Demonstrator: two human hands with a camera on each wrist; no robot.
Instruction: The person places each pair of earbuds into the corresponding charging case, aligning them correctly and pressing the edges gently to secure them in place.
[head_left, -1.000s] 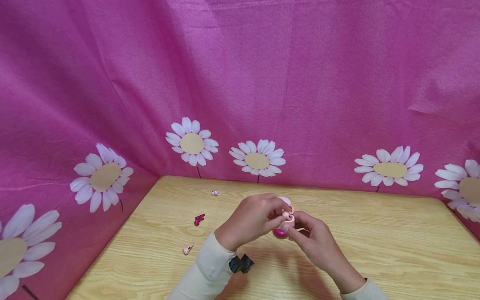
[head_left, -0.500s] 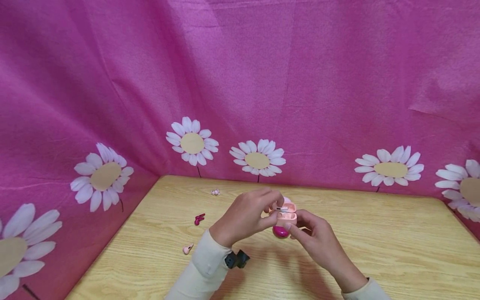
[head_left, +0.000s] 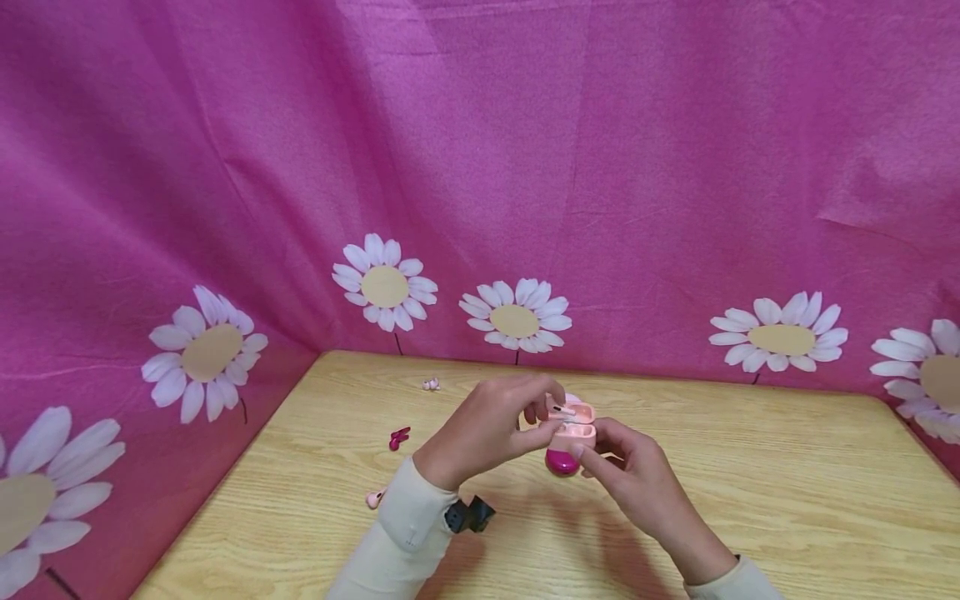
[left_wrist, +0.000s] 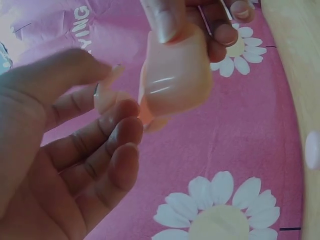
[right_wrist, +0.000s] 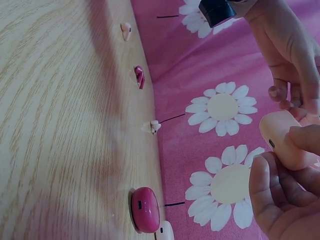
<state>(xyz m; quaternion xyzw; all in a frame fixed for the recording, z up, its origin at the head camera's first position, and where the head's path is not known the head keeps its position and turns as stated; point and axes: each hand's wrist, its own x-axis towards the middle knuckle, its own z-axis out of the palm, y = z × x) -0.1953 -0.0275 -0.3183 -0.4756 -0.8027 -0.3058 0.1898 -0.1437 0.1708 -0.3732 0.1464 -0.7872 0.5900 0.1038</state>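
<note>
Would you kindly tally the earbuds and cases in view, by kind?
Cases: 2, a pink case in the right hand and a magenta case on the table.
Earbuds: 4, a white earbud, a magenta earbud and a pink earbud on the table, and a held earbud in the left hand.
Total: 6.

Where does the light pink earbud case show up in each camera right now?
Head: light pink earbud case at centre, held between both hands, lid open.
Left wrist: upper centre, fingers gripping it.
Right wrist: right edge, pinched by fingertips.
Shared landmark: the daisy-print pink cloth.
</note>
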